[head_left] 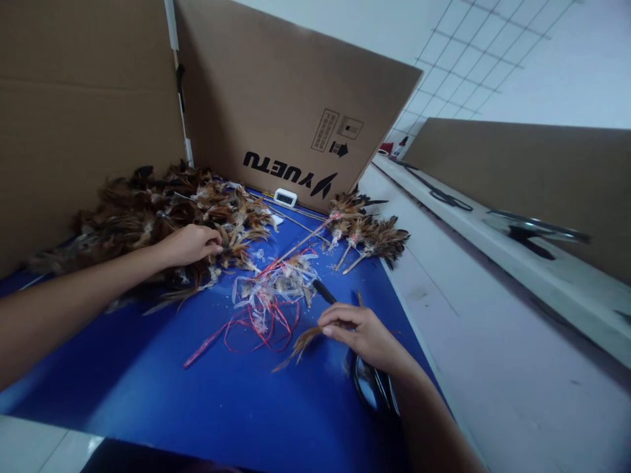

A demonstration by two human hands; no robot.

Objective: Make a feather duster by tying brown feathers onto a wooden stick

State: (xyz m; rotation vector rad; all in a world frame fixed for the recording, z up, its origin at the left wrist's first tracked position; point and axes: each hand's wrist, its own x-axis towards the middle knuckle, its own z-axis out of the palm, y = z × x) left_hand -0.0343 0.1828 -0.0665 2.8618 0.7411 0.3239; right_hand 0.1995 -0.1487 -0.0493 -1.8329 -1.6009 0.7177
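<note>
My left hand [191,245] reaches into a big heap of brown feathers [162,210] at the back left, its fingers curled at the heap's front edge. Whether it pinches a feather there is hidden. My right hand [362,332] is raised over the right part of the table, thumb and fingers closed on a small bunch of brown feathers [304,343] whose tips point left and down. Beneath and beside that hand lie black-handled scissors [367,384], partly covered by the wrist. Between my hands is a tangle of pink and clear plastic string [266,299].
Tied feather bundles on sticks [367,233] lie at the table's right edge. A small white digital timer [285,198] stands before the printed cardboard [296,105], which walls the back. More cardboard [83,131] walls the left of the blue table [211,401]. A white ledge [444,197] holds scissors.
</note>
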